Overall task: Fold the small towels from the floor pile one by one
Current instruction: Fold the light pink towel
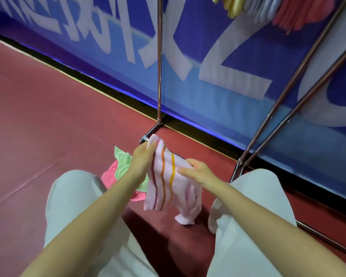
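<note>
A small pale pink towel (168, 184) with red, orange and yellow stripes hangs in the air between my knees. My left hand (142, 158) pinches its top corner. My right hand (198, 170) holds the towel's right edge, fingers stretched along the cloth with the thumb over it. The towel's lower end droops crumpled toward the floor. Behind my left hand lies the floor pile: a light green towel (122, 162) on top of a pink towel (110, 176), both partly hidden by my arm.
I sit with my legs in pale trousers (72, 200) on a dark red floor (48, 116). A metal drying rack's legs (159, 76) stand ahead and to the right, with folded towels (288, 11) on top. A blue banner wall (228, 66) runs behind.
</note>
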`<state>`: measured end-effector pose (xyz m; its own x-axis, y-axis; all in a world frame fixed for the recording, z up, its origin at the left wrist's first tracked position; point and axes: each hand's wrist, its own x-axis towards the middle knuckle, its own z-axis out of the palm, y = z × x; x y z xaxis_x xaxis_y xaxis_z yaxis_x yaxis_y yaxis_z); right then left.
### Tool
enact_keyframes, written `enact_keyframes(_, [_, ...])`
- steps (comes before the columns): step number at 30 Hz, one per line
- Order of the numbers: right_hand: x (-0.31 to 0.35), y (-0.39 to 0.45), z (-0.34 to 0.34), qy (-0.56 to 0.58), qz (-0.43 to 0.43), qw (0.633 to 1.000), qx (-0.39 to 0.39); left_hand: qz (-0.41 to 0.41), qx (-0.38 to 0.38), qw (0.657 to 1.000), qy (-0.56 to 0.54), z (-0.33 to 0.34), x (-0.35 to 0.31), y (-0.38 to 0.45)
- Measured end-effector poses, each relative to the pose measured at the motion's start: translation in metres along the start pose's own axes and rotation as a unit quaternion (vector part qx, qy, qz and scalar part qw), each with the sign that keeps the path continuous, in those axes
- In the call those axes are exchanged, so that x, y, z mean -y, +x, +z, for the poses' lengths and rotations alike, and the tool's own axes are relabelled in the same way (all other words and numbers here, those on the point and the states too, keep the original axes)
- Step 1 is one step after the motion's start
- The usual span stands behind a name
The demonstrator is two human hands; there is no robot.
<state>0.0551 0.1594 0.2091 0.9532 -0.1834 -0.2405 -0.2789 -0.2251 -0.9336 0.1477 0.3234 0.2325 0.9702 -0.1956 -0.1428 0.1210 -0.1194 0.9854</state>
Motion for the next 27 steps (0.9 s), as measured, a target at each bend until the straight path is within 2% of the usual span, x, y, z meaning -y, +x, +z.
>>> enact_keyframes(7, [0.0, -0.023, 0.024, 0.01, -0.038, 0.999, -0.013, 0.056, -0.032, 0.995, 0.071, -0.023, 0.002, -0.024])
enact_keyframes(13, [0.006, -0.035, 0.038, 0.02, -0.019, 1.0, -0.013, 0.047, -0.026, 0.998, 0.028, -0.025, 0.005, -0.049])
enact_keyframes(21, [0.005, -0.044, 0.065, 0.001, -0.009, 1.0, 0.002, 0.071, 0.041, 0.994, 0.069, -0.022, 0.012, -0.061])
enact_keyframes(27, [0.002, -0.041, 0.067, -0.06, -0.026, 0.998, 0.005, 0.058, -0.045, 0.997, -0.028, -0.04, -0.001, -0.046])
